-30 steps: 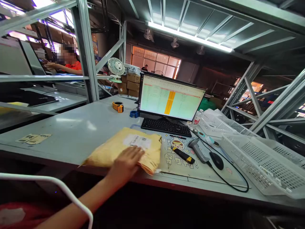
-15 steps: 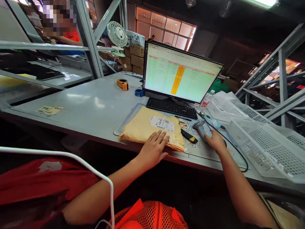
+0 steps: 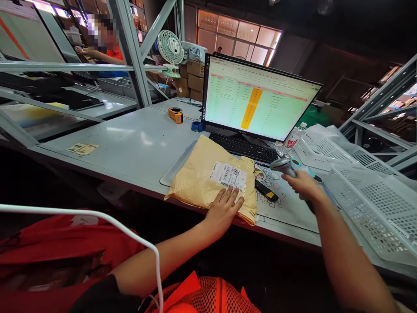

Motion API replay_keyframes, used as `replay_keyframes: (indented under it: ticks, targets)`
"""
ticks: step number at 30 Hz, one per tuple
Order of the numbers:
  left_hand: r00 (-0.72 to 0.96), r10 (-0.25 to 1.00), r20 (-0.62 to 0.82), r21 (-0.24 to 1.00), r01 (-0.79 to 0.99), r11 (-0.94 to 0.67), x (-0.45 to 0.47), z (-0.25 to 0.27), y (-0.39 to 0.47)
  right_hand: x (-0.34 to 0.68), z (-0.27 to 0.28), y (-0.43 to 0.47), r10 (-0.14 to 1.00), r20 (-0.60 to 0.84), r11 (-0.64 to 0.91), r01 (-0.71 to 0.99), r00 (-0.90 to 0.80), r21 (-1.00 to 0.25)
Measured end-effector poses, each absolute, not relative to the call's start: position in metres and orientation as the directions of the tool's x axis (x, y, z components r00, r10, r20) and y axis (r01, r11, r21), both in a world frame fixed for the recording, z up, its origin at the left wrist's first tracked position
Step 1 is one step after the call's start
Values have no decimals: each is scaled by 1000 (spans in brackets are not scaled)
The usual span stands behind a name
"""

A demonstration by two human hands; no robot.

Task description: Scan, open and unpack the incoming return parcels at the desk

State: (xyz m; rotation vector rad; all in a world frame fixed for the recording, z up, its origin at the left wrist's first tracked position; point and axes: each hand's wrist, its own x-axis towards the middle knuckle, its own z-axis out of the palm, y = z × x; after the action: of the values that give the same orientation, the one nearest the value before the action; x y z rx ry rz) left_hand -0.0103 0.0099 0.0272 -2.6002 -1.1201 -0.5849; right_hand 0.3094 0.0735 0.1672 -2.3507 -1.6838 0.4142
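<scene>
Packet: the yellow packet (image 3: pixel 195 171) lies flat on the table (image 3: pixel 130 134), partly over the mat (image 3: pixel 293 213). Its near side runs along the table's front edge.
Left hand: the left hand (image 3: pixel 224 213) is flat with its fingers spread, resting on the packet's near right part. The fingertips touch the low edge of the white label (image 3: pixel 228 176).
Right hand: the right hand (image 3: pixel 304 187) is wrapped around the grey scanner (image 3: pixel 282 165), holding it up to the right of the packet, apart from it.
Label trouble: the fingers might cover some of the black lines, and shiny wrap might bounce the light, so a scan could miss.
Edge trouble: the packet could slide off the front if the left hand pulled it or bumped it.
Cutter trouble: the black and yellow cutter (image 3: pixel 267 192) sits close by the packet's right side. A shove might knock it or snag the packet.
Hard to see: one end of the cutter is hidden by the packet; I can't tell if it is under or just beside. The right hand hides the scanner's handle. Words on the label and the screen (image 3: pixel 260 98) are too tiny to read.
</scene>
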Motion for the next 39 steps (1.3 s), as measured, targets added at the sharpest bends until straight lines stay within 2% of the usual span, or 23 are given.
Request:
replay_keyframes:
  ticks: [2,3,6,9,12,16,19,21,25,28,31,34,36,39]
  targets:
    - [623,632,461,-69,736,-674,-11,28,9,299,201,50,990,-115,-128,863,82,-489]
    - [622,631,463,-66,734,-676,-12,29,9,291,216,38,992,-120,-39,849,-29,-526]
    - [623,633,460,-48,729,-683,-13,31,10,260,247,10,953,-119,180,834,-280,-521]
    - [620,639,455,-44,732,-679,-12,29,9,233,257,-1,911,-95,313,821,-402,-478]
    - [617,638,462,-45,734,-677,-12,28,8,224,254,1,897,-94,339,810,-431,-478]
    - [615,637,464,-8,722,-692,-14,35,11,240,234,15,937,-36,297,847,-347,-440]
    - [641,624,447,44,681,-731,-21,46,17,265,200,36,974,82,225,900,-210,-373]
    - [651,618,441,91,652,-752,-26,52,23,284,171,53,988,139,99,952,-61,-290]
    - [627,617,476,181,616,-766,-34,47,31,313,113,80,952,141,-252,958,271,-138]
    - [597,602,530,214,593,-776,-36,33,32,323,84,88,915,142,-370,926,378,-79]
    - [577,584,571,234,568,-789,-38,20,32,328,75,92,909,124,-397,917,398,-33]
    - [560,574,597,248,552,-796,-38,14,34,328,87,98,899,128,-415,908,418,-52]
    - [552,568,610,247,549,-798,-38,13,35,323,101,108,885,229,-391,914,405,-105]
    - [542,557,629,240,546,-802,-37,14,34,303,118,136,890,354,-238,955,287,-176]
